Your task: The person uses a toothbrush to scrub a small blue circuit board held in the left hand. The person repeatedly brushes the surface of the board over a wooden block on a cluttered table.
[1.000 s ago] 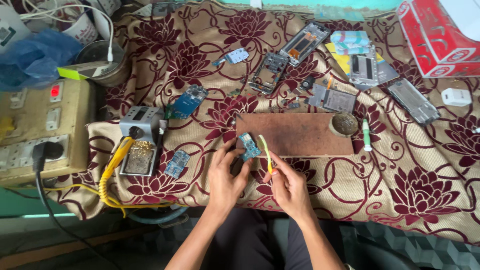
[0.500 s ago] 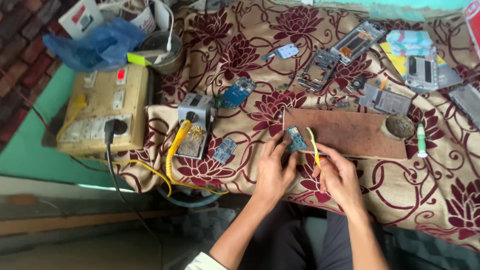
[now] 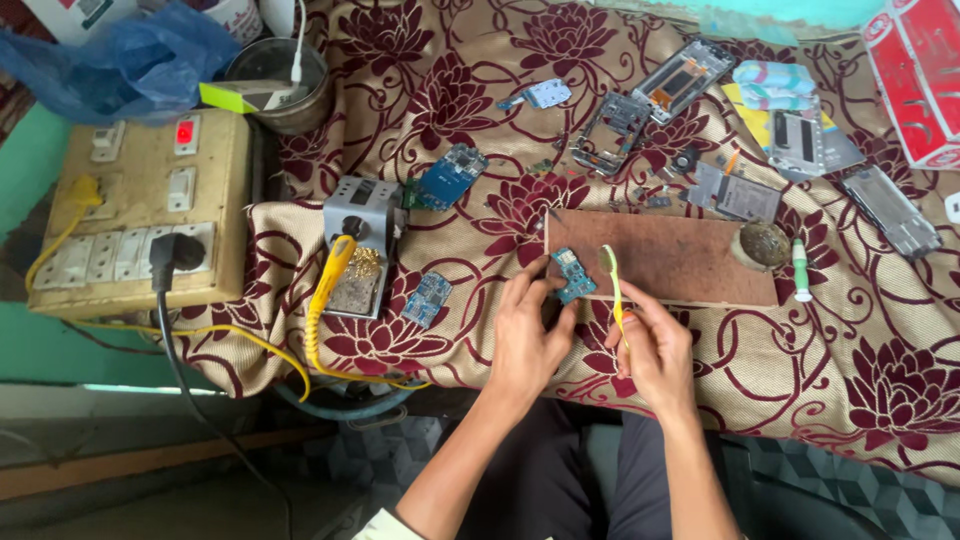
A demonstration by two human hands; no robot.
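Left hand pinches a small blue circuit board between thumb and fingertips, holding it down at the near left corner of the brown wooden board. Right hand is closed around a yellow toothbrush, its handle running up out of the fist and its head sitting just beside the circuit board's right edge. Whether the bristles touch it, I cannot tell.

Both hands work at the front edge of a table draped in a cream and maroon flowered cloth. Over to the left stands a grey soldering station with a yellow-handled iron resting in it, its yellow cable looping off the table edge. 2 more blue circuit boards lie loose: one just right of the iron, another further back. Far left sits a beige switch and socket box with a black plug in it and a red light on. Stripped phone frames lie scattered behind the wooden board, and a round brownish lump rests on its right end, near a small white and green tube.
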